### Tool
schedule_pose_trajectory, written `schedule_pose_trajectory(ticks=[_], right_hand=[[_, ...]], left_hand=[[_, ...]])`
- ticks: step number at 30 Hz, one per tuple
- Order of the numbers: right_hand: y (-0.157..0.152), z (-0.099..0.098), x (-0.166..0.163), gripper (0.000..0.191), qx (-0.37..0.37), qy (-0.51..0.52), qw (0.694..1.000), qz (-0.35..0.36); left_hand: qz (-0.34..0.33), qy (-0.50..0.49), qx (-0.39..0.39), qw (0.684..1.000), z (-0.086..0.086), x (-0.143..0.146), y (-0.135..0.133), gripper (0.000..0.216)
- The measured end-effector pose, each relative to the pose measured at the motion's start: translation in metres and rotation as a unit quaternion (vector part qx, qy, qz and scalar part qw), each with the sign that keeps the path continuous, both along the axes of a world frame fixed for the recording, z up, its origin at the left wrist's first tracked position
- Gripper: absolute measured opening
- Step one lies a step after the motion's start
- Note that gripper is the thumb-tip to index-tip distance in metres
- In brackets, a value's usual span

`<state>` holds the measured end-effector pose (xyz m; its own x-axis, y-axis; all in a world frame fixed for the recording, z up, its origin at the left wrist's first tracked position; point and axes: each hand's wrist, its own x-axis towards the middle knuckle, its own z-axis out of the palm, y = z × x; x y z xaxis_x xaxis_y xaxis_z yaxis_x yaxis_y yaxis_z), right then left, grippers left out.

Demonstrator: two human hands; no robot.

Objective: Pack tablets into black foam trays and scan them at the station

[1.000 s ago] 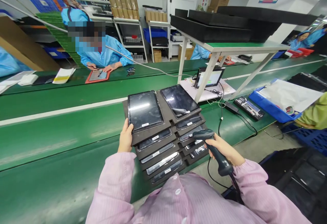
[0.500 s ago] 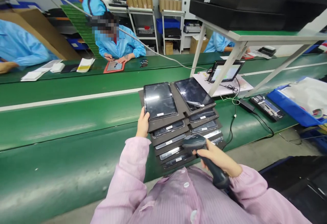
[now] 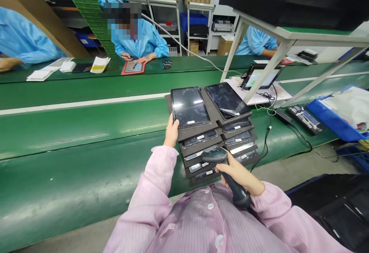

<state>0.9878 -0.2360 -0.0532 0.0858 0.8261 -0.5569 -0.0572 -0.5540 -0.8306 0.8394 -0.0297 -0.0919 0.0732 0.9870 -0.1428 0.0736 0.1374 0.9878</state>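
A stack of dark trays (image 3: 213, 111) lies on the green bench, fanned out toward me, with tablets in two columns. On the top tray a left tablet (image 3: 190, 107) and a right tablet (image 3: 227, 100) lie face up; film is peeled up at the right one's near edge. My left hand (image 3: 172, 130) is closed on the top tray's left edge, thumb beside the left tablet's near corner. My right hand (image 3: 238, 173) grips a black barcode scanner (image 3: 215, 155) by its handle. The scanner's head is above the lower trays' left column, where white labels show on the tablets.
A small screen (image 3: 263, 77) stands under a white-legged rack (image 3: 302, 34) at right, with cables and a black adapter (image 3: 283, 117) nearby. A blue bin (image 3: 331, 118) sits at the right edge. Across the bench, co-workers in blue sit; one works on a red-framed tablet (image 3: 134, 67).
The scanner in my right hand has moved left over the lower trays. My left hand stays at the top tray's edge. The whole view has shifted slightly.
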Motion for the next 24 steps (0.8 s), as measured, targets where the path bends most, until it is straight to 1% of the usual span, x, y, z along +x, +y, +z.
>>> schedule_pose_trajectory(ticks=[3,7,12,17,20,22,24], right_hand=[[-0.009,-0.009,0.002,0.069,-0.02,0.005,1.0,0.004],[-0.018,-0.018,0.002,0.062,-0.034,-0.004,0.999,-0.004],[-0.022,-0.015,0.001,0.065,-0.04,-0.009,0.999,-0.012],[-0.027,-0.014,0.003,0.064,-0.032,0.007,0.999,-0.021],[-0.031,-0.016,0.015,0.062,-0.029,0.021,0.999,-0.035],[-0.035,-0.015,0.031,0.061,-0.014,0.015,0.998,-0.067],[-0.042,-0.013,0.054,0.061,0.001,-0.014,0.994,-0.109]], left_hand=[[-0.008,0.003,0.0,1.0,-0.001,0.0,0.001,0.059],[-0.009,0.007,0.004,1.0,-0.001,-0.001,0.002,0.059],[-0.004,0.007,0.008,1.0,-0.002,-0.001,0.002,0.059],[0.006,0.018,0.023,1.0,-0.007,-0.002,0.004,0.059],[0.008,0.023,0.023,0.999,-0.008,-0.002,0.006,0.06],[0.015,0.022,0.017,1.0,-0.007,-0.001,0.005,0.06],[0.021,0.021,0.012,0.999,-0.006,-0.001,0.005,0.06]])
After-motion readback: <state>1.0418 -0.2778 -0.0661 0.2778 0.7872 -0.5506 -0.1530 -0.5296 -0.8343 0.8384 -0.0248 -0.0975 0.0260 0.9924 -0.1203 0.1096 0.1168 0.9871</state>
